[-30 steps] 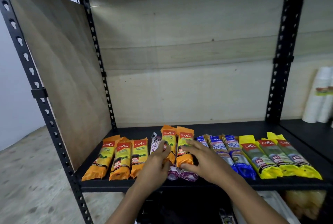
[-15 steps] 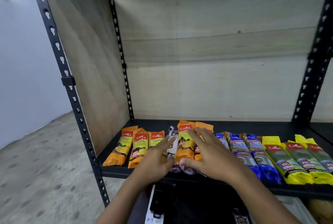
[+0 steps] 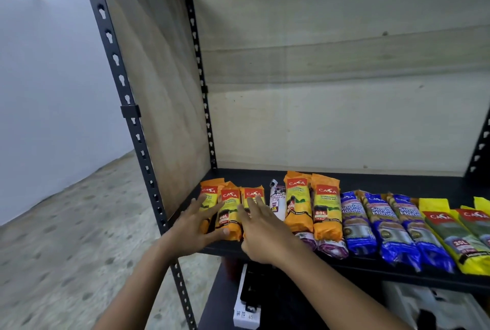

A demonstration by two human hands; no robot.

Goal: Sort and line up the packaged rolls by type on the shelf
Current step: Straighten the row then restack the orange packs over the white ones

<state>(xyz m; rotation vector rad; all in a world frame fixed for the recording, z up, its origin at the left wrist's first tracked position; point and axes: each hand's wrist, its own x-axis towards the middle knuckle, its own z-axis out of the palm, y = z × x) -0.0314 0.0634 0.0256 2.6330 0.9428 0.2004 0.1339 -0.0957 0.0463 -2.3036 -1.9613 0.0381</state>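
Packaged rolls lie in a row on the black shelf [image 3: 358, 178]. At the left are three orange rolls [image 3: 229, 205]. My left hand [image 3: 196, 226] lies on the leftmost ones with fingers spread and thumb under the middle roll's front end. My right hand [image 3: 261, 231] rests flat on the third orange roll, fingers straight. Right of them a white drawstring roll [image 3: 277, 198] lies, then two more orange rolls [image 3: 311, 202] sit on top of purple rolls [image 3: 331, 248]. Three blue rolls [image 3: 381, 223] and yellow rolls [image 3: 456, 231] follow to the right.
A wooden side panel [image 3: 159, 85] and a black perforated post [image 3: 132, 122] bound the shelf on the left. A pale board [image 3: 331, 91] closes the back. A lower shelf holds dark items and a white box [image 3: 245, 308]. Speckled floor [image 3: 66, 237] lies left.
Both hands have moved left, from the two middle orange rolls to the three orange rolls at the left end. The view has swung left as well.
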